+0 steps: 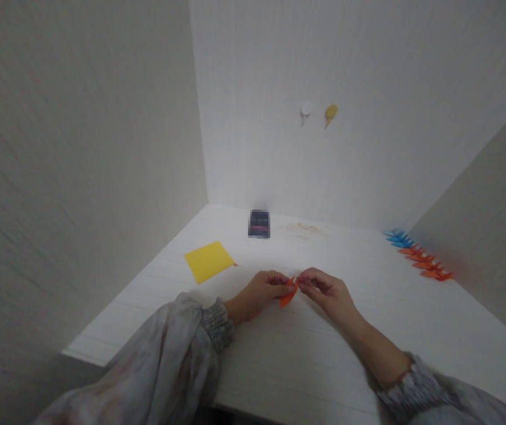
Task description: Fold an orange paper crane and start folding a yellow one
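Just above the white table, an orange piece of folded paper (287, 297) is held between my two hands. My left hand (264, 292), with a ring on one finger, pinches it from the left side. At its upper right end, the fingertips of my right hand (327, 288) are closed on the paper too. A small pale edge of the paper shows between the hands. Its exact folds are too small to make out. A stack of yellow paper squares (209, 261) lies beyond my left hand, with a bit of red-orange showing at its right corner.
A dark blurred object (259, 224) stands near the back wall. Blue folded paper pieces (398, 237) and orange folded paper pieces (425, 262) form a row along the right wall. White (306, 110) and yellow (331, 112) hooks are on the back wall. Brownish marks stain the table (253, 372).
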`<state>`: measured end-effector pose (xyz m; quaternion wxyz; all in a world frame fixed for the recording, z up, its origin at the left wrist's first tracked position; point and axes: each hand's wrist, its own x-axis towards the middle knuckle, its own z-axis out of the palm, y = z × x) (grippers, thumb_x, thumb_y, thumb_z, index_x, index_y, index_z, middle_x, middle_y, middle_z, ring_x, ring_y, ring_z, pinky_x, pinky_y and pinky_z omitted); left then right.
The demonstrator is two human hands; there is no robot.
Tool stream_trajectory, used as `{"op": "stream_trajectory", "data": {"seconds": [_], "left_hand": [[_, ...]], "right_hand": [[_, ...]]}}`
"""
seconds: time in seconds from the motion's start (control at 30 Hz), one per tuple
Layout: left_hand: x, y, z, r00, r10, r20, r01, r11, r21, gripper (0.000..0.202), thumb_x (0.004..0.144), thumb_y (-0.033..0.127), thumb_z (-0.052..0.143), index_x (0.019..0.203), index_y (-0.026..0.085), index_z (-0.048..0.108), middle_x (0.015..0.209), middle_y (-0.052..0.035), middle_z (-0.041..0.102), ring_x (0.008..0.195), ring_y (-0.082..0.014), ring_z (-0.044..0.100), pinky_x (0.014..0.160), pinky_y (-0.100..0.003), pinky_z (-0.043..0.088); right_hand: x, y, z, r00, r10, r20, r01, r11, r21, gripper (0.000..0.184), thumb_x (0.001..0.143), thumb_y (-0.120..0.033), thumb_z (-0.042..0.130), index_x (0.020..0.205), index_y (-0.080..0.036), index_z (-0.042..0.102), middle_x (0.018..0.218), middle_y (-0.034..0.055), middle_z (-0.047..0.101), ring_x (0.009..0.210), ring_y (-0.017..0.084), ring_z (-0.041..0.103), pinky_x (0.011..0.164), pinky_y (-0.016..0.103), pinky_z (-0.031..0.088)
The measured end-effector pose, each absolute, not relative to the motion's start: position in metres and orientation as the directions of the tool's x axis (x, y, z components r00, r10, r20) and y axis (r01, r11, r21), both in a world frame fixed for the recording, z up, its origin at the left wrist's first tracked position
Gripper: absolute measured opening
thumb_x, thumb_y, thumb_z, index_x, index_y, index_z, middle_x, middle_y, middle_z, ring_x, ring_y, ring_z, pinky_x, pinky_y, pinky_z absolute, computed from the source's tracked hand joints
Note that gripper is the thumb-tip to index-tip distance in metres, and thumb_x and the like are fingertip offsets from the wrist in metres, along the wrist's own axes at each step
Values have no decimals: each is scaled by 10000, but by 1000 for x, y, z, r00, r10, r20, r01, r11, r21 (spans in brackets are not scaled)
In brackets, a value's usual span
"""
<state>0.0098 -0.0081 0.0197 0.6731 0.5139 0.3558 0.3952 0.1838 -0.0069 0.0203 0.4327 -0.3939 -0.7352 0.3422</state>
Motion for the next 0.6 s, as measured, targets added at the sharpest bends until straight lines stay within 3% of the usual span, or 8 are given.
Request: {"op": "stream_trajectory", "data": {"seconds": [0.3, 0.6], "left_hand": [[9, -9, 21, 437, 897, -66, -133, 136, 982, 252, 576, 323, 678, 714, 118, 629, 630, 2, 577, 569, -79, 464, 602, -223, 345], [9, -6, 14, 439, 894, -88, -110, 150, 982, 281, 564, 336, 686, 727, 118, 617, 645, -6, 587, 578, -90, 491, 603, -229, 364]], "right_hand": [[183, -5, 19, -310, 872, 378, 308, 468, -828, 83, 719, -263, 573, 769, -202, 598, 706, 15, 598, 655, 147, 556, 619, 271, 456], [181, -11, 29, -358, 804, 474, 445, 593, -670, 79, 754, -231, 506, 761, -207, 581, 714, 31, 576, 645, 149, 528, 606, 280, 443]]}}
